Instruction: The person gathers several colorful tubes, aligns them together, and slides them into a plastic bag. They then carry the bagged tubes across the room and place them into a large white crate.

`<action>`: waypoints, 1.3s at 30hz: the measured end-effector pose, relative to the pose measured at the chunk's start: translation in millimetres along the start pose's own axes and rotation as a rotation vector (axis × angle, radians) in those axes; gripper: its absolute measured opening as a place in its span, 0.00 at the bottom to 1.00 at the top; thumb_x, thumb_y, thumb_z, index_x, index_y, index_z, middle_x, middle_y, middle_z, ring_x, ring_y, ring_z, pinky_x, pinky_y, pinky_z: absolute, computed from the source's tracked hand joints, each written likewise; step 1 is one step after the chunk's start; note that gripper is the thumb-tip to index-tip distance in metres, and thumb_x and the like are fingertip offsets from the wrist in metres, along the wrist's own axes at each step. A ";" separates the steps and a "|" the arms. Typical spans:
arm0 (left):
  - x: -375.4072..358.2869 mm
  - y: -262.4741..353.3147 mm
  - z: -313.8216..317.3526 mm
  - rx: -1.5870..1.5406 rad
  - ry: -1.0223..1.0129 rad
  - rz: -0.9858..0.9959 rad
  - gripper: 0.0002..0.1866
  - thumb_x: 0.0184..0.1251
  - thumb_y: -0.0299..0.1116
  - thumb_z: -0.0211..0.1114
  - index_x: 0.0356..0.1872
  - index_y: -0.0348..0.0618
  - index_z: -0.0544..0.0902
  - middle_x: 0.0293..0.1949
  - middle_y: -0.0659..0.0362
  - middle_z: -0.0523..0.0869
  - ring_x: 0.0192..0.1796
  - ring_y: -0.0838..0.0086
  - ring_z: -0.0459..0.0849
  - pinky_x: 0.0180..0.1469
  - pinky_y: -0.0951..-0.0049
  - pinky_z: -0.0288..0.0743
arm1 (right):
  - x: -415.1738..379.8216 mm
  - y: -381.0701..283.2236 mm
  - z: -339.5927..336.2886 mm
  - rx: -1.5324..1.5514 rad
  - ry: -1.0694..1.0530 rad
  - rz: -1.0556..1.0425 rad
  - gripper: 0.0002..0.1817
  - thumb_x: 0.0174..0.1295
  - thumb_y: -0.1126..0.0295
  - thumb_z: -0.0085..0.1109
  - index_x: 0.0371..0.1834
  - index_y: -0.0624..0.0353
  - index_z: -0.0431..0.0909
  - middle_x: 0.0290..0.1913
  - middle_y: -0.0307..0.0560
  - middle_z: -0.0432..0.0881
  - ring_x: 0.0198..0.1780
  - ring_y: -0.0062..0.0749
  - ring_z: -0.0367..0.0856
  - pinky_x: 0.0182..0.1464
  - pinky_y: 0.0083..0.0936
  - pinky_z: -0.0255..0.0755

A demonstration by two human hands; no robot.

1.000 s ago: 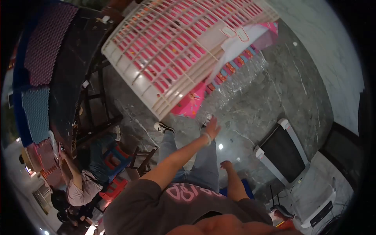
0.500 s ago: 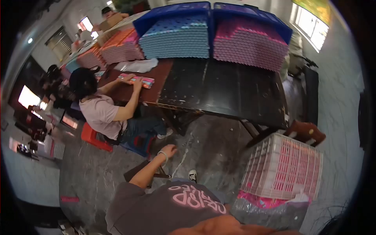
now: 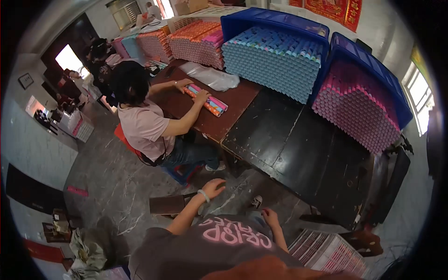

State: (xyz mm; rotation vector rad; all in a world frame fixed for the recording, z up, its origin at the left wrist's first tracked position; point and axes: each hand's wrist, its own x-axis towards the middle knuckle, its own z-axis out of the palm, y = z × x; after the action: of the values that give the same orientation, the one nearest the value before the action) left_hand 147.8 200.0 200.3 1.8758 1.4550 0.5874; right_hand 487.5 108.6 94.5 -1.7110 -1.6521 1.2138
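My left hand (image 3: 214,188), with a pale bracelet on its wrist, hangs in the air over the floor in front of a small dark bench (image 3: 170,205). Its fingers are loosely extended around nothing. My right hand (image 3: 269,215) is lowered in front of my body, near my shoe (image 3: 256,201); it looks loose and holds nothing I can see. Beyond them, a seated co-worker (image 3: 144,116) has both hands on several patterned rolls (image 3: 210,103) lying on the brown table (image 3: 238,100).
Blue crates (image 3: 275,18) hold stacked blue rolls (image 3: 273,58) and pink rolls (image 3: 354,105) along the back of the black table (image 3: 298,144). Orange rolls (image 3: 196,39) stand farther left. A plastic bag (image 3: 212,77) lies near them. A white crate (image 3: 326,252) stands low right.
My view has turned, so the tables and co-worker sit farther right. My right hand has come into sight. My left hand remains raised over the floor. The co-worker still handles the rolls.
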 end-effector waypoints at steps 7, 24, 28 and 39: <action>115.3 72.8 -41.6 0.097 0.152 0.218 0.19 0.60 0.34 0.59 0.52 0.39 0.74 0.49 0.48 0.78 0.52 0.55 0.76 0.54 0.62 0.69 | 123.7 -115.2 -59.8 -0.146 -0.228 -0.442 0.11 0.59 0.67 0.54 0.41 0.56 0.79 0.36 0.51 0.81 0.36 0.45 0.80 0.38 0.32 0.73; 272.3 10.0 -127.5 0.325 0.205 0.248 0.20 0.57 0.35 0.59 0.51 0.40 0.74 0.54 0.52 0.75 0.62 0.62 0.68 0.66 0.61 0.56 | 358.3 -290.5 -3.0 -0.312 0.177 -0.685 0.35 0.49 0.65 0.61 0.63 0.57 0.60 0.64 0.53 0.60 0.64 0.51 0.60 0.60 0.42 0.59; 284.1 -5.5 -145.6 0.338 0.228 0.362 0.21 0.57 0.34 0.59 0.52 0.39 0.74 0.54 0.48 0.75 0.61 0.59 0.69 0.65 0.61 0.58 | 461.5 -298.5 53.1 -0.679 0.376 -0.740 0.40 0.47 0.59 0.59 0.66 0.57 0.57 0.68 0.53 0.55 0.68 0.47 0.55 0.64 0.45 0.54; 355.1 -94.4 -214.0 0.452 0.261 0.215 0.18 0.60 0.33 0.55 0.52 0.42 0.74 0.57 0.53 0.73 0.63 0.62 0.67 0.65 0.65 0.58 | 421.8 -281.9 26.3 -0.603 0.033 -0.405 0.47 0.32 0.61 0.71 0.61 0.63 0.60 0.51 0.54 0.73 0.48 0.49 0.74 0.50 0.38 0.71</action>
State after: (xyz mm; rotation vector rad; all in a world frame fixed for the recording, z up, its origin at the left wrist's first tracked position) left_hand 31.5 605.7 252.6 2.4023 1.6696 0.6646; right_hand 264.2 552.7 199.5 -1.5656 -2.3575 0.5206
